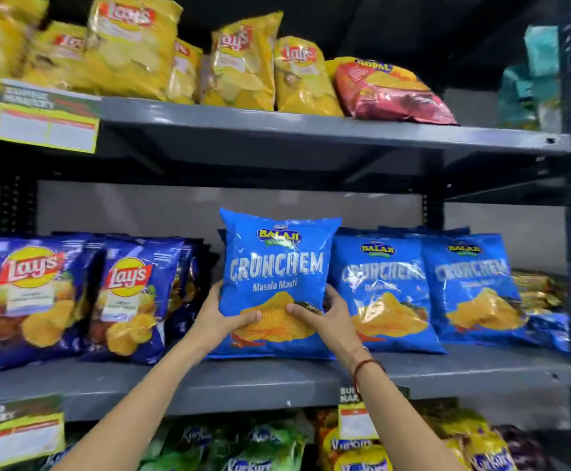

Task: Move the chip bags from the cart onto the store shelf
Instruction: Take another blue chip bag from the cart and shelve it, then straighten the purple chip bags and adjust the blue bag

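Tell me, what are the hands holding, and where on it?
Both hands, left and right, hold the blue Crunchem bag by its lower sides, thumbs on its front.

A bright blue chip bag (277,266) stood upright on the middle grey shelf (277,379), its base resting on the shelf board. Its front read "Balaji Wafers", "Crunchem" and "Masala Masti" above a picture of ridged golden chips. The bag was puffed and sealed, tilted slightly to the left at the top. It was gripped low on both sides, thumbs pressed over the chip picture. Just to its right stood two more Crunchem bags (423,287) of the same kind, leaning back, the nearer one touching it.
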The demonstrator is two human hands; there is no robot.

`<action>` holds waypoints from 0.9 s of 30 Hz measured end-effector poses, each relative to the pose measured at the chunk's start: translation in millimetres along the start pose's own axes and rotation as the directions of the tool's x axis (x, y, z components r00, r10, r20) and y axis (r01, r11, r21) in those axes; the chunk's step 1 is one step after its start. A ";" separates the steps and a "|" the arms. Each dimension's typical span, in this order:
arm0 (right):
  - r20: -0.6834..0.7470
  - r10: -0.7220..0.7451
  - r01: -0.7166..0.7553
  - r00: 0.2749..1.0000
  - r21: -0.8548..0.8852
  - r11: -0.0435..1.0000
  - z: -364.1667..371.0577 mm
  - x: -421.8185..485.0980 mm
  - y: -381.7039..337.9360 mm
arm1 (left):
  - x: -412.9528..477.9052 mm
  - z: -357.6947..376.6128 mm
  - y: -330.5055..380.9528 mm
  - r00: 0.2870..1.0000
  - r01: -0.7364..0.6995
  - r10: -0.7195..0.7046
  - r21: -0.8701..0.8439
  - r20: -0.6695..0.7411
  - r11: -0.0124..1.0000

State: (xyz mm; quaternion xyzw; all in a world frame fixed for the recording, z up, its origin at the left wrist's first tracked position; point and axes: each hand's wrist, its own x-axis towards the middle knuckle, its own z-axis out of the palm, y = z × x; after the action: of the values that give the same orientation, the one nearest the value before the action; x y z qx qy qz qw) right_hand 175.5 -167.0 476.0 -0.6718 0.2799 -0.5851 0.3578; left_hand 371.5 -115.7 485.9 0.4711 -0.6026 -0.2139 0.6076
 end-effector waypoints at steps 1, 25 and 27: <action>-0.003 0.022 -0.022 1.000 -0.015 1.000 4.3 3.6 6.9 | 1.9 -1.5 -4.1 1.000 0.016 -0.016 0.002 -0.007 1.000; -0.284 -0.425 0.249 0.860 -0.493 0.834 75.1 -7.7 -26.9 | -48.3 -78.5 -9.6 0.930 -0.198 0.329 0.528 -0.165 0.826; -0.171 -0.339 0.264 0.925 -0.353 0.898 101.4 -9.5 -30.8 | -61.7 -101.0 -11.3 0.899 -0.187 0.401 0.671 -0.177 0.717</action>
State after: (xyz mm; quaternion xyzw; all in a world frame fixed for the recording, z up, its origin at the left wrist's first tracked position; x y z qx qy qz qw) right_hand 272.7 -125.8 489.3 -0.6849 0.3030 -0.6530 0.1125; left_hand 458.1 -38.1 461.0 0.5732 -0.6035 0.1811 0.5238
